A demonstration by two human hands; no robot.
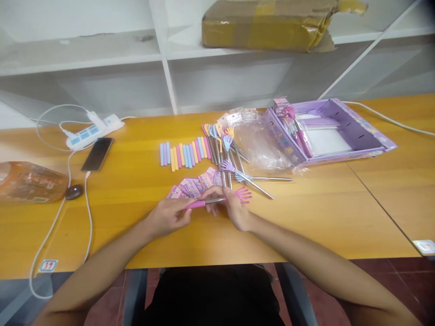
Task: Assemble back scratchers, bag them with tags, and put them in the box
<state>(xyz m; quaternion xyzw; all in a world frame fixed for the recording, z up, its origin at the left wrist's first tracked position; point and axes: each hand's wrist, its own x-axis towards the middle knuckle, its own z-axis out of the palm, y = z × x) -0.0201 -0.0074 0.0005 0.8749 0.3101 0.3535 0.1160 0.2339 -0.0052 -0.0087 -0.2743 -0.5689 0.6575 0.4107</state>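
Note:
A back scratcher (196,205) with a pink grip, a metal rod and a pink hand-shaped head lies across both my hands. My left hand (166,217) is closed round the pink grip. Closed on the rod near the head is my right hand (238,212). Just beyond are printed pink cards (190,186), fanned out on the table. Behind them lies a row of pastel grip sleeves (186,154) in yellow, pink, blue and purple. To their right, metal rods with coloured hand-shaped heads (227,142) lie in a loose pile, several of them crossing.
Clear plastic bags (253,136) lie beside a purple display box (365,131) with a bagged pink scratcher in it. On the left are a power strip (97,131), a phone (97,154), cables and an orange bag (34,182). A taped carton (268,25) rests on the shelf.

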